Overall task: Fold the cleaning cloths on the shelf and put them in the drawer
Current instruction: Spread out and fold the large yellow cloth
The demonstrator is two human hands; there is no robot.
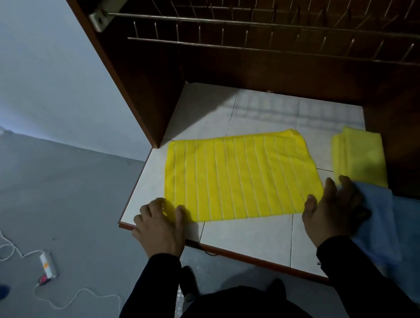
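The left hand (159,227) pinches the yellow striped cloth (239,176); the right hand (333,208), fingers spread, pins its other corner; an uneven lift would likely skew the fold.

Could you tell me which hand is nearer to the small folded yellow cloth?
Right. The right hand rests at the spread yellow cloth's near right corner, just below the folded yellow cloth. The left hand is at the opposite near corner, well away.
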